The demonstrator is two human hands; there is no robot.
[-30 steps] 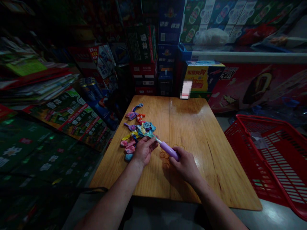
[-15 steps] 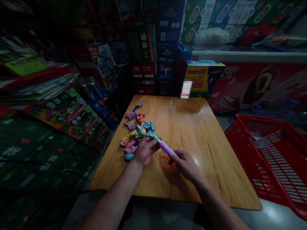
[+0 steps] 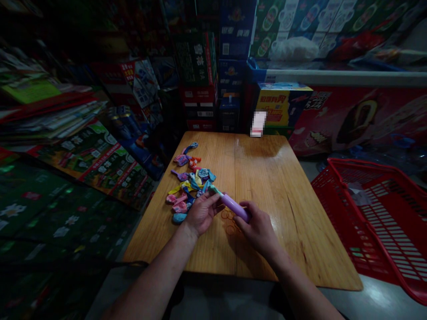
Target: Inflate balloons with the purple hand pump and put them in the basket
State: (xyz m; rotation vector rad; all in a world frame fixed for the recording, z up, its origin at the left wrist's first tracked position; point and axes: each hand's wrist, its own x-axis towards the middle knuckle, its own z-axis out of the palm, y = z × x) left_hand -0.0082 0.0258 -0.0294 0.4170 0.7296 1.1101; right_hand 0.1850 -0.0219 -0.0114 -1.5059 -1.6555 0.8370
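My left hand [image 3: 203, 215] is closed, its thumb and fingers pinching a teal balloon [image 3: 212, 190] at the white tip of a light purple hand pump [image 3: 234, 207]. The balloon is limp, and partly hidden by my fingers. My right hand [image 3: 259, 226] grips the pump's lower right end between thumb and fingers, and the pump slants down to the right. Just beyond my left hand lies a loose pile of limp balloons [image 3: 204, 174] in several colours. Thin orange rubber bands [image 3: 230, 229] lie on the wood below the pump, some covered by my right hand.
The wooden table [image 3: 273, 178] has rounded corners. A red plastic basket [image 3: 373, 218] stands off its right side. A blurred pale item [image 3: 258, 123] is at the far edge. Stacked cartons [image 3: 200, 100] rise behind, and green cartons [image 3: 43, 209] stand at the left.
My right hand has shifted a little along the pump, and more of the pump's lower end now shows between its fingers. My left hand stays nearly in place, with less of the teal balloon showing.
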